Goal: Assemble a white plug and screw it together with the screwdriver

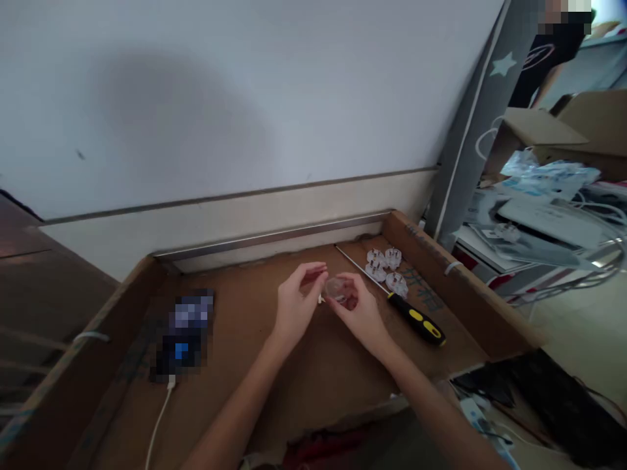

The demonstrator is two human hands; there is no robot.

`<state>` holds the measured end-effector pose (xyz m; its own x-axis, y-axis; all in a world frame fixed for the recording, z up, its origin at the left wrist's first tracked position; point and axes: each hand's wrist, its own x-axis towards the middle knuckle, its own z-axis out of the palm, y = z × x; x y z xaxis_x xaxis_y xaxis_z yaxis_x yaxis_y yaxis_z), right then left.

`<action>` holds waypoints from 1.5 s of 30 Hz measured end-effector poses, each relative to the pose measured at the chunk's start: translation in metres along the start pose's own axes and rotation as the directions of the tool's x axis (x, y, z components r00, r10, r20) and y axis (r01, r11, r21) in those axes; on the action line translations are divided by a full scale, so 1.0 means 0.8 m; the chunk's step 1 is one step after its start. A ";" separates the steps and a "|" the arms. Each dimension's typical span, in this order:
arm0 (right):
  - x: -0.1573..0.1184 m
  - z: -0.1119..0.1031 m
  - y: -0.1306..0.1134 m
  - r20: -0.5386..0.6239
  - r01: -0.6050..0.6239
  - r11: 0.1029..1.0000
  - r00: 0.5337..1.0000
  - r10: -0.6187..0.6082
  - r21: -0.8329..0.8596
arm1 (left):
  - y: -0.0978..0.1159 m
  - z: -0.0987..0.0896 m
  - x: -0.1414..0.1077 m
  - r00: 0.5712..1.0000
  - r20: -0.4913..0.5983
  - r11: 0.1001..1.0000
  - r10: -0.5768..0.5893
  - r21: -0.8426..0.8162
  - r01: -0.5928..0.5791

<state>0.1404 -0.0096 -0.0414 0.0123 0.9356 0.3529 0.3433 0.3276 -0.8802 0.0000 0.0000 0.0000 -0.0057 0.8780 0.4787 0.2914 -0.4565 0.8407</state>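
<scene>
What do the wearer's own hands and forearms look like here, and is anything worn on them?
The left hand and right hand are both ungloved, with slender fingers. Both forearms are bare as far as they show: no sleeve, watch or bracelet is visible, and no markings can be made out.

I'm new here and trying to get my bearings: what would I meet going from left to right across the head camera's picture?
Blurred-out device with a cable, left hand, right hand, black-and-yellow screwdriver handle, crumpled plastic bag.
</scene>
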 end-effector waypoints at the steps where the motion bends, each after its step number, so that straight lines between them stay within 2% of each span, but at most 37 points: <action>1: 0.000 0.003 0.001 -0.014 -0.011 1.000 1.000 0.012 0.014 | -0.003 0.006 -0.003 0.999 -0.027 0.997 -0.035 -0.068 0.033; 3: -0.004 0.006 0.002 -0.027 -0.026 0.999 0.999 0.027 0.029 | -0.010 0.013 -0.012 0.994 -0.044 0.982 -0.104 -0.160 0.096; 6: -0.011 0.008 0.004 -0.012 -0.034 0.999 0.999 0.035 0.033 | -0.014 0.014 -0.023 0.991 -0.010 0.976 -0.135 -0.173 0.131; 14: -0.013 0.004 0.002 -0.072 -0.057 0.998 0.996 0.058 0.012 | -0.016 0.010 -0.025 1.000 -0.017 0.998 -0.002 0.063 0.003; 20: -0.013 0.005 0.002 -0.070 -0.070 0.997 0.995 0.071 0.015 | -0.014 0.013 -0.026 0.991 -0.109 0.996 -0.072 -0.068 0.065; 23: -0.014 0.006 0.004 -0.040 -0.065 0.998 0.997 0.065 0.015 | -0.014 0.016 -0.027 0.992 -0.086 0.991 -0.092 -0.108 0.082; 29: -0.016 0.007 0.008 -0.017 -0.054 0.998 0.998 0.054 0.023 | -0.018 0.019 -0.031 0.999 -0.013 0.998 0.045 0.055 -0.044; 33: -0.015 0.006 0.007 -0.015 -0.051 0.998 0.999 0.051 0.023 | -0.014 0.016 -0.032 0.999 0.030 0.997 0.035 0.070 -0.037; 36: -0.015 0.005 0.005 -0.015 -0.053 0.998 0.998 0.053 0.017 | -0.013 0.015 -0.031 1.000 0.001 0.998 0.002 0.060 -0.002; 39: -0.015 0.005 0.003 -0.015 -0.057 0.998 0.998 0.058 0.011 | -0.016 0.014 -0.030 0.999 -0.047 0.996 0.025 0.085 -0.021; 45: -0.015 0.006 0.002 -0.013 -0.067 0.998 0.998 0.068 0.011 | -0.023 0.014 -0.033 0.992 0.001 0.976 0.125 0.178 -0.123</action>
<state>0.1365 -0.0195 -0.0486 0.0475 0.9538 0.2967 0.3312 0.2652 -0.9055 0.0056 -0.0129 -0.0311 0.0321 0.8144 0.5795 0.4554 -0.5280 0.7168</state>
